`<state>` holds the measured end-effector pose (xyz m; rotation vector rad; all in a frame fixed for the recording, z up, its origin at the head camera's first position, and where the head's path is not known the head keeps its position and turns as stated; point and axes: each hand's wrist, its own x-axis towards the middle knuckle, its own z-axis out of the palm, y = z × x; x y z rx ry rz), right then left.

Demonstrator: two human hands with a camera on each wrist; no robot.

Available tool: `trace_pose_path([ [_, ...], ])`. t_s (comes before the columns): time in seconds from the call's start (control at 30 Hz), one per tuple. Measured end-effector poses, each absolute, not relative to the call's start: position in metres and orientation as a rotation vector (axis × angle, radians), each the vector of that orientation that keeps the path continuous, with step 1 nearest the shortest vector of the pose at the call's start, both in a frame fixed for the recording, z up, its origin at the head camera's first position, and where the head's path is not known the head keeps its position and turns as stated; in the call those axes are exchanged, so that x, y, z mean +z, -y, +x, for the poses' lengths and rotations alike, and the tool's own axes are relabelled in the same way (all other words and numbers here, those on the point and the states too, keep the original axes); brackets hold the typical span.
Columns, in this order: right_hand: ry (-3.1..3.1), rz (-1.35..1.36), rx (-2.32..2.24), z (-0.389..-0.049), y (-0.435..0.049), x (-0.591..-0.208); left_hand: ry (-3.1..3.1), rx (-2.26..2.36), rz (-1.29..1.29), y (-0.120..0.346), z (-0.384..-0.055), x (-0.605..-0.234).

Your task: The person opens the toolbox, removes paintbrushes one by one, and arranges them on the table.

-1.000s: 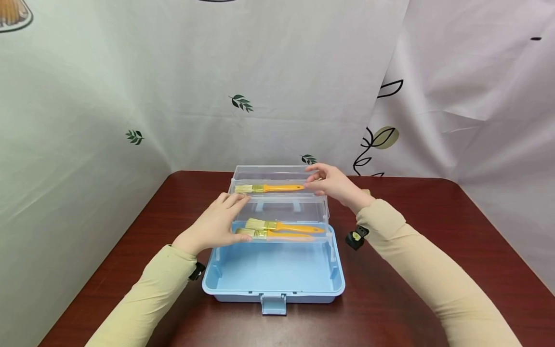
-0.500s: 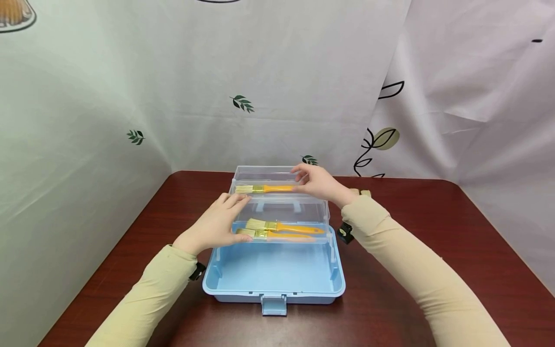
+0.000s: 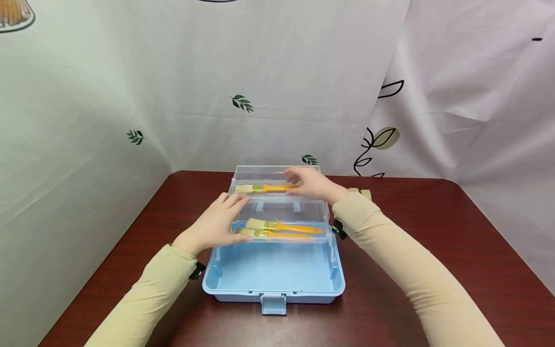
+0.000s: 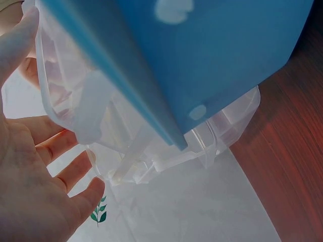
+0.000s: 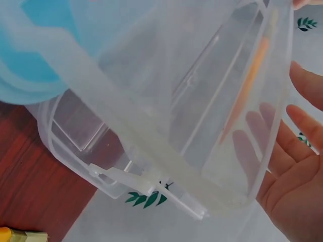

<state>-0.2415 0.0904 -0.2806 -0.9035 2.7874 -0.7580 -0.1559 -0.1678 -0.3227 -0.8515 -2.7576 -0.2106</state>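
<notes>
A light blue toolbox (image 3: 273, 270) stands with its clear lid and stepped clear trays raised. One yellow-handled paintbrush (image 3: 262, 188) lies in the upper tray (image 3: 241, 183). Two more paintbrushes (image 3: 299, 229) lie in the lower tray. My left hand (image 3: 212, 224) spans the left ends of both trays; its thumb touches the clear rim (image 4: 45, 96) in the left wrist view. Over the upper tray is my right hand (image 3: 314, 184), fingers loosely bent and thumb by the brush's handle end, which it hides. The right wrist view shows its fingers (image 5: 292, 141) spread beside the clear plastic, holding nothing.
Behind my right forearm, bristle ends of more paintbrushes (image 3: 361, 193) show on the dark red table (image 3: 425, 226). The box's front latch (image 3: 274, 305) hangs down. A white patterned cloth (image 3: 277, 96) encloses the back and sides.
My right hand has moved left along the upper tray, from beside the brush's handle end to over it. My left hand, the box and the brushes stay in place.
</notes>
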Motion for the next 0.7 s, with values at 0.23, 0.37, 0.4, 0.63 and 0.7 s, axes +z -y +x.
trace_pose_path([
  [0.23,-2.87,-0.952,-0.588,-0.244,-0.084,-0.284,2.759,-0.215,-0.853,0.168,-0.156,-0.322],
  [0.37,-2.902,-0.992,-0.481,-0.245,-0.081,-0.283,2.759,-0.218,-0.855,0.168,-0.156,-0.321],
  [0.4,-2.905,-1.004,-0.466,-0.245,-0.08,-0.284,2.759,-0.219,-0.856,0.168,-0.156,-0.321],
  [0.63,-2.905,-1.074,-0.435,-0.249,-0.08,-0.285,2.768,-0.224,-0.852,0.168,-0.156,-0.321],
  [0.7,-2.903,-1.098,-0.431,-0.25,-0.081,-0.285,2.77,-0.23,-0.85,0.168,-0.156,-0.322],
])
